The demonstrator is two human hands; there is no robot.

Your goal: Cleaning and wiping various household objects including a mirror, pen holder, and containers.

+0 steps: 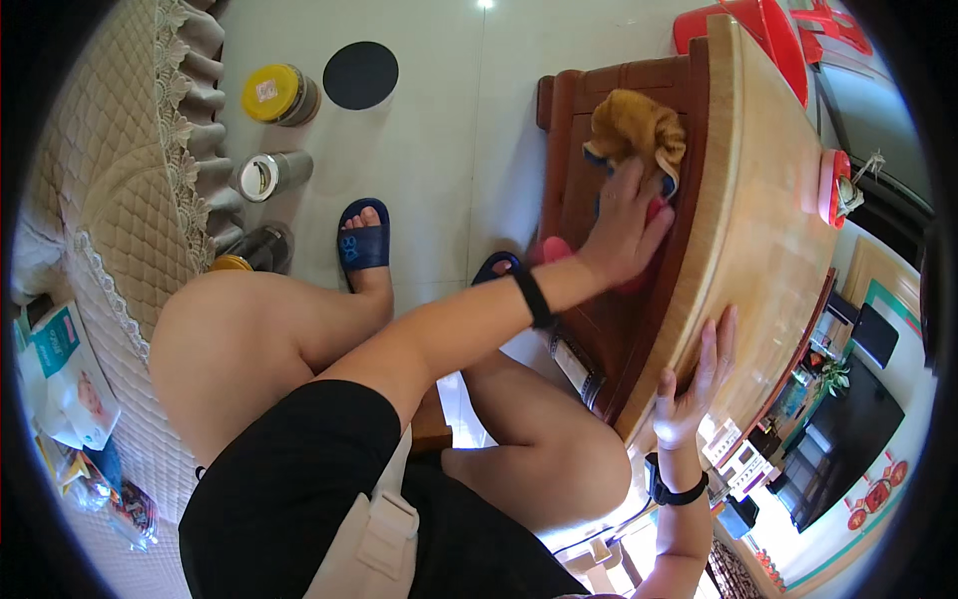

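Note:
My left hand [625, 224] is on a bunched mustard-yellow cloth [636, 123] with blue edging, against the reddish-brown wooden side panel [572, 180] of a table. The hand is motion-blurred, with its fingers over the lower part of the cloth. Blurred pink-red material [555, 250] shows beside and under this hand; what it is I cannot tell. My right hand [696, 382] rests with fingers apart at the edge of the glossy tan tabletop [771, 202] and holds nothing. A black band is on the left wrist, a dark watch on the right.
Lidded jars [271, 93] and a dark round disc [361, 75] are on the tiled floor at left, near a quilted sofa cover [127, 135]. A red bucket [763, 37] stands behind the table. Feet in blue slippers [364, 243] are below. A pink-red dish [834, 187] sits on the tabletop.

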